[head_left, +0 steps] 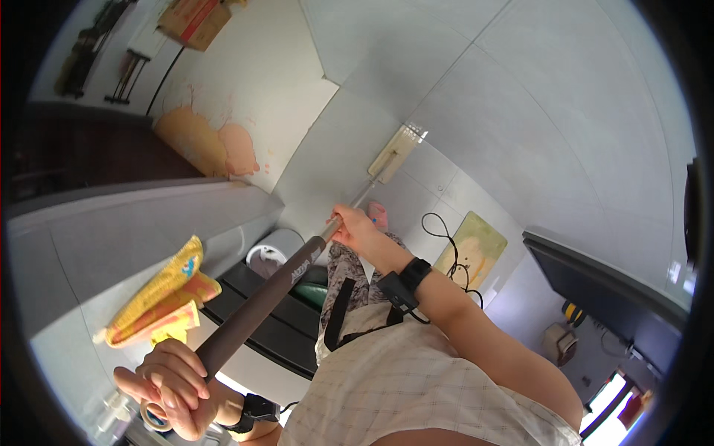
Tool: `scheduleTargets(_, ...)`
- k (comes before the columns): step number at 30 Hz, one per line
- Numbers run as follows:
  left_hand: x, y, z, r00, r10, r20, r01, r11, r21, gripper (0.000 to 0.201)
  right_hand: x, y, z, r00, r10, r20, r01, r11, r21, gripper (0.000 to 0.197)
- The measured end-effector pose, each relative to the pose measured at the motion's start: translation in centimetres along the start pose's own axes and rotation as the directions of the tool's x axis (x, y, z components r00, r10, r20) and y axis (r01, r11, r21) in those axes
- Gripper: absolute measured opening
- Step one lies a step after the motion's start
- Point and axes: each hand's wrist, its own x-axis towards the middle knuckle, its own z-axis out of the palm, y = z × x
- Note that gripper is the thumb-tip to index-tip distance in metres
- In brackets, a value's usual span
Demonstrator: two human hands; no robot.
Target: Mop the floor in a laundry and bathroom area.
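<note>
Both hands grip a long-handled mop (265,303) slanting across the room

The mop runs diagonally from the lower left up to the middle of the view, its thick brown sleeve nearest the person and a thinner metal pole (361,196) beyond. At the far end, a flat cream mop head (399,153) lies against the grey floor tiles (349,126), well ahead of the person's body.

The left hand (175,386) is wrapped round the near end of the brown sleeve, fingers curled, with a small beige ring (154,418) beside it. The right hand (351,227) is closed round the pole just past the sleeve's upper end. Each wrist wears a black strap, and a dark box sits near the right one.

Below the right hand show patterned trousers (346,271) and a pink slipper (378,214). A pale checked shirt (416,379) covers the body.

Left of the mop, a yellow and orange bag (152,301) lies near a white bin (281,245). To the right, a black cable loops over a green and beige mat (487,241), with a big dark screen (595,275) farther right. A cardboard box (195,22) stands at the upper left, and peach-coloured shapes (238,149) mark a white surface below it.
</note>
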Motion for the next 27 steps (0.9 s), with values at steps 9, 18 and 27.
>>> scheduleTargets(9, 3.6, -3.5, 0.6, 0.958, 0.008, 0.285, 0.074, 0.959, -0.274, 0.022, -1.5, -0.1, -2.5, 0.960, -0.224, -0.167, 0.252, 0.953, 0.170, 0.012)
scheduleTargets(18, 7.7, -6.5, 3.5, 0.848, -0.001, 0.530, 0.263, 0.869, -0.419, 0.024, -0.6, -1.9, -5.2, 0.953, -0.205, -0.224, 0.276, 0.893, 0.355, 0.010)
scheduleTargets(27, 16.5, -7.2, 14.1, 0.257, 0.458, 0.851, 0.471, 0.709, -0.524, 0.032, -3.5, -10.3, -3.3, 0.898, -0.326, -0.294, 0.438, 0.614, 0.657, 0.005)
